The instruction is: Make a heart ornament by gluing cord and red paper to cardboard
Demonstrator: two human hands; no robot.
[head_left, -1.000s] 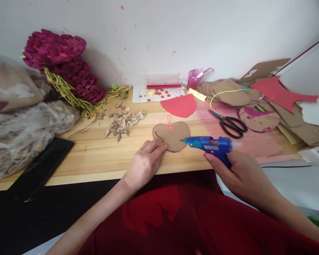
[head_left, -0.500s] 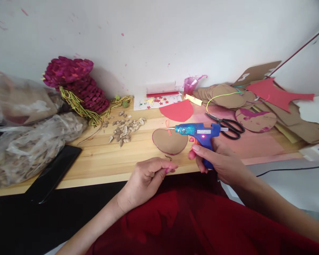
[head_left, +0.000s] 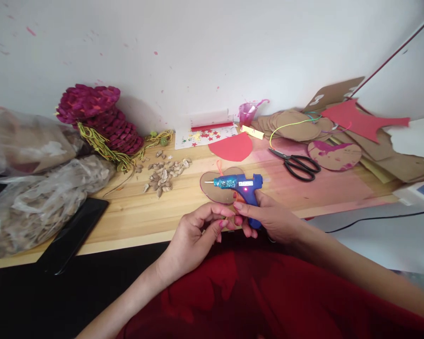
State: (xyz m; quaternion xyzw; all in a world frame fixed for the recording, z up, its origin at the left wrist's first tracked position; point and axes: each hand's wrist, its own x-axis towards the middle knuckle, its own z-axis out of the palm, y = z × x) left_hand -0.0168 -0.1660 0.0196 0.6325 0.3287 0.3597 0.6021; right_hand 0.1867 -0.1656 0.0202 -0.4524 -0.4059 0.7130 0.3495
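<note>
A blue hot glue gun [head_left: 238, 182] with a lit red light is in my right hand [head_left: 265, 214], its nozzle pointing left. My left hand [head_left: 201, 230] is closed in a pinch close to the glue gun's handle, near my right fingertips. What my left fingers pinch is too small to make out. Below the nozzle lies a round cardboard disc [head_left: 212, 192] with a dark edge and an orange loop [head_left: 219, 165] at its top. The glue gun and my right hand cover part of the disc. Several pistachio-like shells [head_left: 166, 174] are scattered to the left of it.
Black scissors [head_left: 300, 167], a red paper piece [head_left: 231, 147] and cardboard discs [head_left: 297, 126] lie behind and to the right. A magenta shell-covered piece [head_left: 102, 117], a plastic bag of shells [head_left: 49, 202] and a black phone [head_left: 74, 235] are at left. A purple cup [head_left: 246, 114] stands by the wall.
My right hand has brought the glue gun left and slightly down, over the cardboard disc. Its fingers now meet my left fingertips. The view has shifted slightly.
</note>
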